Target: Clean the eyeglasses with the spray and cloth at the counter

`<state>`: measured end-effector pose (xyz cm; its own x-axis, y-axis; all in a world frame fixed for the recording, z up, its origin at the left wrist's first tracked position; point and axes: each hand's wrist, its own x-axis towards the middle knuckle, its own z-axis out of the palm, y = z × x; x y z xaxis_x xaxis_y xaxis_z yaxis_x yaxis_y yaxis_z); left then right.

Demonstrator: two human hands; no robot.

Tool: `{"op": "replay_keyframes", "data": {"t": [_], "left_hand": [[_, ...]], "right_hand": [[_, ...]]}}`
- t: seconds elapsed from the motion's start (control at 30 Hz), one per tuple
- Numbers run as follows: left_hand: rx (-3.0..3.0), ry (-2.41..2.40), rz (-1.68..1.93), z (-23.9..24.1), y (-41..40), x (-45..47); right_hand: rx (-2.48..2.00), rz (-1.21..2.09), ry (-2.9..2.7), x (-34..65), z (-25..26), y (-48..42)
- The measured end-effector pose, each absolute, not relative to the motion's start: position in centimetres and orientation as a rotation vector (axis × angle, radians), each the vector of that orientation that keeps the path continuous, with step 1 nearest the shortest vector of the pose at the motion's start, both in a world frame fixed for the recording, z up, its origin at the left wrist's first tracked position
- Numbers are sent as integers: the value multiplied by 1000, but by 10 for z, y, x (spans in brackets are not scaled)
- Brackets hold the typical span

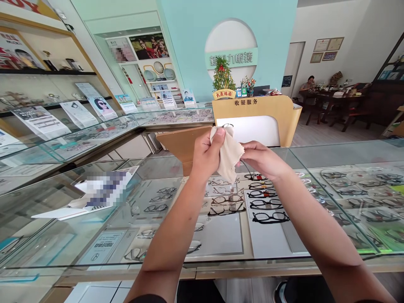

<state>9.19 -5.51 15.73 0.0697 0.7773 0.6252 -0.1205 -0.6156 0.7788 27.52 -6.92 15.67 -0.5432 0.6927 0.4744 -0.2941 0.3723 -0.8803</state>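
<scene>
Currently, cream cloth (pixel 229 159) pinched in left grip (pixel 205 152), draping downward; right grip (pixel 263 159) at cloth's edge, hold unclear.

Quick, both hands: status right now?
Left hand: closed, holding a cloth.
Right hand: at the cloth's edge; whether it grips anything can't be told.

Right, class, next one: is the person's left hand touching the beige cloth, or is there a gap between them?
Touching. The head view shows the left hand pinching the beige cloth, its thumb lying directly over the fabric.
</scene>
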Motion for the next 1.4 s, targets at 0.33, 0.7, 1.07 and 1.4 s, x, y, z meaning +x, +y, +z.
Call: {"op": "replay_keyframes", "data": {"t": [0.33,0.7,1.07,1.4], "left_hand": [[1709,404,1246,166,-58,85],[1459,605,1681,153,-58,107],[1616,421,1243,165,-54,89],[1394,609,1672,154,-51,105]], "right_hand": [[-457,1315,-1660,288,173,-77],[-348,1406,-1603,265,152,-66],[-522,1299,-1602,285,171,-74],[-415,1396,-1534,257,147,-65]]}}
